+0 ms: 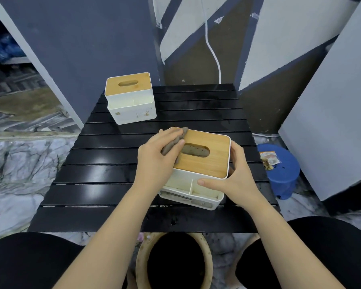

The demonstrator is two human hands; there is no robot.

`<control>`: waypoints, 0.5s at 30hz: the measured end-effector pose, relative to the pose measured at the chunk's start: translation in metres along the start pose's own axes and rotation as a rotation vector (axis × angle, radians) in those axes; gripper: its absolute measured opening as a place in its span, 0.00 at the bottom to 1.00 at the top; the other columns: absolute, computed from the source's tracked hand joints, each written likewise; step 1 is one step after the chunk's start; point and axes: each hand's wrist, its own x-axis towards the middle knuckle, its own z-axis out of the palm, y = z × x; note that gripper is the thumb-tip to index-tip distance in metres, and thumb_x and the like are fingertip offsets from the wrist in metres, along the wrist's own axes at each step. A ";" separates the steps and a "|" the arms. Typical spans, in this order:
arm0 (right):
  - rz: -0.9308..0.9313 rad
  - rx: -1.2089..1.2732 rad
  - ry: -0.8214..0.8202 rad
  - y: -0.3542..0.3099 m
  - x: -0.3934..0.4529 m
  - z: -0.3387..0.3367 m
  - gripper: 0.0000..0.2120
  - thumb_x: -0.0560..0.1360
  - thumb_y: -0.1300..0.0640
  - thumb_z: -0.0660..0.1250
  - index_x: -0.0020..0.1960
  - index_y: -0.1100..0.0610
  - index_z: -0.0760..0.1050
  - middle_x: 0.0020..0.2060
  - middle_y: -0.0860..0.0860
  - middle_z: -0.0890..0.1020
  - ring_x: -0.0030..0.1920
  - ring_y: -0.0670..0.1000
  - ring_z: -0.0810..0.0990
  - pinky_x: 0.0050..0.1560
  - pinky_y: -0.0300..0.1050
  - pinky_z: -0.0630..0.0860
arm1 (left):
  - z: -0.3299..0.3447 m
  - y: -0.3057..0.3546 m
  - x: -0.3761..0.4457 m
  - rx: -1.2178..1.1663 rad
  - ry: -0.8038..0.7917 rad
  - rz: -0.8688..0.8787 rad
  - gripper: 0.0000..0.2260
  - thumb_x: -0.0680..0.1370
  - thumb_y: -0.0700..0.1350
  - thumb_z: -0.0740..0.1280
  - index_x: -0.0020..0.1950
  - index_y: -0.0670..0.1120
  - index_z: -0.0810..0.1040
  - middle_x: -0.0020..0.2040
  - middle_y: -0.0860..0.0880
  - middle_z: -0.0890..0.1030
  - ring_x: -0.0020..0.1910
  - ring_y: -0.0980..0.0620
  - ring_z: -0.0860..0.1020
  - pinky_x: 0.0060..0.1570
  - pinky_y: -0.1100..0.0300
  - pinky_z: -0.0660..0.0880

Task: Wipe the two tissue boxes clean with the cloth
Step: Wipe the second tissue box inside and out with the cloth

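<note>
My left hand point(158, 155) grips a bunched grey-brown cloth point(174, 143) and presses it on the wooden lid of the near tissue box point(208, 161), at the lid's 9 o'clock edge beside the oval slot. That box is white with a light wood top, a divided open compartment along its front and grubby marks on its front wall; it sits slightly turned near the middle of the black slatted table point(104, 184). My right hand point(236, 174) holds its 3 o'clock side, fingers curled over the rim and thumb lying on the front compartment's edge. The far tissue box point(130, 99), the same make, stands at the table's 11 o'clock corner, well apart, with small stains on its front.
</note>
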 end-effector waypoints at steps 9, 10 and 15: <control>0.057 0.026 -0.034 -0.010 -0.005 0.000 0.54 0.60 0.58 0.87 0.77 0.43 0.61 0.69 0.34 0.73 0.66 0.31 0.72 0.59 0.29 0.75 | -0.036 0.008 -0.065 -0.251 -0.027 -0.189 0.09 0.79 0.41 0.71 0.56 0.52 0.87 0.46 0.53 0.86 0.40 0.57 0.83 0.35 0.66 0.77; 0.072 0.029 -0.055 -0.011 -0.006 -0.001 0.55 0.59 0.56 0.87 0.78 0.42 0.60 0.68 0.33 0.73 0.67 0.32 0.73 0.59 0.31 0.77 | -0.042 0.012 -0.069 -0.328 -0.025 -0.251 0.09 0.80 0.41 0.70 0.55 0.52 0.87 0.35 0.47 0.82 0.28 0.53 0.76 0.27 0.63 0.73; 0.192 0.074 -0.052 -0.016 -0.023 -0.007 0.73 0.50 0.40 0.88 0.84 0.40 0.46 0.82 0.40 0.56 0.82 0.46 0.55 0.81 0.53 0.58 | -0.061 0.003 -0.063 -0.667 0.212 -0.492 0.10 0.80 0.48 0.70 0.60 0.49 0.85 0.52 0.40 0.85 0.53 0.41 0.81 0.63 0.43 0.78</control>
